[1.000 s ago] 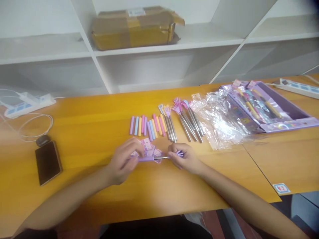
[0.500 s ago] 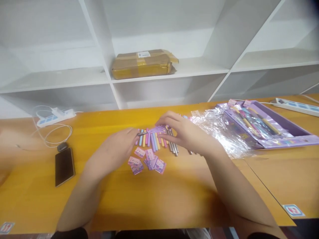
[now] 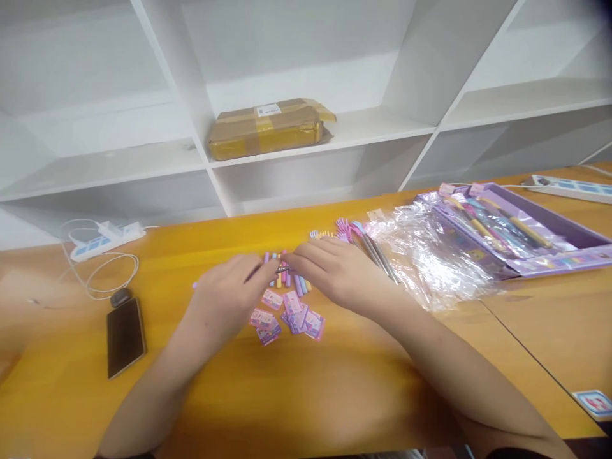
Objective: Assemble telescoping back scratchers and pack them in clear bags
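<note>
My left hand (image 3: 224, 293) is closed around a thin metal rod (image 3: 268, 269) with a purple grip end, held level over the orange table (image 3: 335, 395). My right hand (image 3: 329, 271) lies palm down beside it, fingers curled at the rod's tip, over a row of pastel grip tubes (image 3: 294, 280). Several small pink and purple cards (image 3: 289, 315) lie just in front of both hands. A bunch of metal rods with small claw heads (image 3: 363, 239) lies to the right of my right hand.
A crumpled clear plastic wrap (image 3: 425, 255) and an open purple box (image 3: 535, 245) with more rods sit at the right. A dark phone (image 3: 124, 335), a cable and a white power strip (image 3: 102, 236) lie at the left. A brown parcel (image 3: 268, 127) rests on the white shelf behind.
Both hands moved away from the cards up to the row of pastel tubes, carrying the rod. My right hand dropped from raised fingers to lying over the tubes. The camera tilted up.
</note>
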The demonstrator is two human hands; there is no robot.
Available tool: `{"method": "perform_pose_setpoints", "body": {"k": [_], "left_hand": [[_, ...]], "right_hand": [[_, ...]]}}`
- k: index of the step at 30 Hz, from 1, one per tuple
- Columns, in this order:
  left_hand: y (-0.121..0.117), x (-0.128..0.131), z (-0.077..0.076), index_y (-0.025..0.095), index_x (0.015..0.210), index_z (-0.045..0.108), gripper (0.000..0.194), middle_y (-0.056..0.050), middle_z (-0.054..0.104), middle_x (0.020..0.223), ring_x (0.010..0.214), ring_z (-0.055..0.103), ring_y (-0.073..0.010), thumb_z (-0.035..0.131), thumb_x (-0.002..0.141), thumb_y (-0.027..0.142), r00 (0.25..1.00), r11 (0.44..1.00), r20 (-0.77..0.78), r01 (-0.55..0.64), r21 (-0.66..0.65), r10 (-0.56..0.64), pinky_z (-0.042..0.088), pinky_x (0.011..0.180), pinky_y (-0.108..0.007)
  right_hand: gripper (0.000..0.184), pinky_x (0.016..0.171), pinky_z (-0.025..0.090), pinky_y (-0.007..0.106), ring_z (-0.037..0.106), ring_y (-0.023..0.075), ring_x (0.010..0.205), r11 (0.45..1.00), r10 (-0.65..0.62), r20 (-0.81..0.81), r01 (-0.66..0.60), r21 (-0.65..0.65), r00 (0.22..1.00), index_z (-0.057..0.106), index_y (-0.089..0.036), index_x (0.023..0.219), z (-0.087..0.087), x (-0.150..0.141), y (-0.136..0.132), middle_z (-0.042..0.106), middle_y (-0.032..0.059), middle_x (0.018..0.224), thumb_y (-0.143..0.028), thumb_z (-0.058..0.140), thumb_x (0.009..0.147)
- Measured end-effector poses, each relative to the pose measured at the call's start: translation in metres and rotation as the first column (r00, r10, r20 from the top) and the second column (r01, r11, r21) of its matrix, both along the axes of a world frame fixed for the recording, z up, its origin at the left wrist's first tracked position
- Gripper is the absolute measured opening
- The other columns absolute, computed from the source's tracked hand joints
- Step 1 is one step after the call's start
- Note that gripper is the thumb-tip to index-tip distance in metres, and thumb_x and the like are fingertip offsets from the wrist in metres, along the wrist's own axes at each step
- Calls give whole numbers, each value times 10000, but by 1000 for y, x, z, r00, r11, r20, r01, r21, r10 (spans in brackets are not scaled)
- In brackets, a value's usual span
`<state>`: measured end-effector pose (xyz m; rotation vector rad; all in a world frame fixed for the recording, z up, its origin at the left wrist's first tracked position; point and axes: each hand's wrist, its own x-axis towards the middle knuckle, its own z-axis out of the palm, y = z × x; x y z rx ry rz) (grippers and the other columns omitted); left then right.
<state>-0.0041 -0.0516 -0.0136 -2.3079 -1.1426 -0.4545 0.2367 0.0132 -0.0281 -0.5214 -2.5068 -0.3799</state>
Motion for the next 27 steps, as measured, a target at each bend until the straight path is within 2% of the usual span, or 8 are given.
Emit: {"method": "perform_pose_setpoints", "body": {"k": [5,10,13,20,24,27], "left_hand": [[4,-5,-3,212,1230,698,233,-8,654,800,697,574,-179,586,1036,146,1000,1000,10,15,12,-15,388,600,-324],[11,-4,-10,174,1181,675,185,-57,733,954,832,652,-199,559,1044,133,992,995,91,90,-32,-87,482,700,-331],[15,0,-11,183,1147,681,157,-58,744,951,829,661,-198,562,1051,148,983,992,143,119,-32,-113,488,719,-340],[18,1,-10,210,1046,729,87,-19,698,798,732,593,-183,643,1031,219,985,994,135,101,35,-104,458,674,-327],[15,-3,-11,208,1074,732,117,-15,730,852,720,630,-159,640,1017,164,984,998,166,62,18,-64,441,629,-297],[15,-6,-11,218,1105,737,161,-17,765,902,724,667,-155,636,1008,139,981,997,181,66,29,-71,458,633,-298]], "right_hand": [[265,746,428,363,584,211,831,999,-35,34,35,-3,999,689,-100,1196,-5,-4,1,706,91,958,-170,446,1116],[267,748,425,360,566,214,844,997,-70,39,71,-8,997,676,-95,1261,-4,-4,-2,692,89,949,-164,467,1109],[274,748,418,358,548,211,834,995,-100,24,99,24,995,671,-81,1279,-4,-4,-5,682,82,938,-143,473,1101],[224,753,399,350,527,197,824,991,-88,-72,94,96,994,695,-108,1188,-8,-6,-4,676,68,925,-162,495,1101],[222,730,375,351,526,192,802,980,-54,-121,75,182,991,700,-159,1121,-7,-3,-3,671,49,875,-156,479,1106],[240,747,379,358,548,189,809,983,-50,-132,72,171,990,698,-224,1125,-9,-3,-1,683,33,880,-147,472,1100]]}}
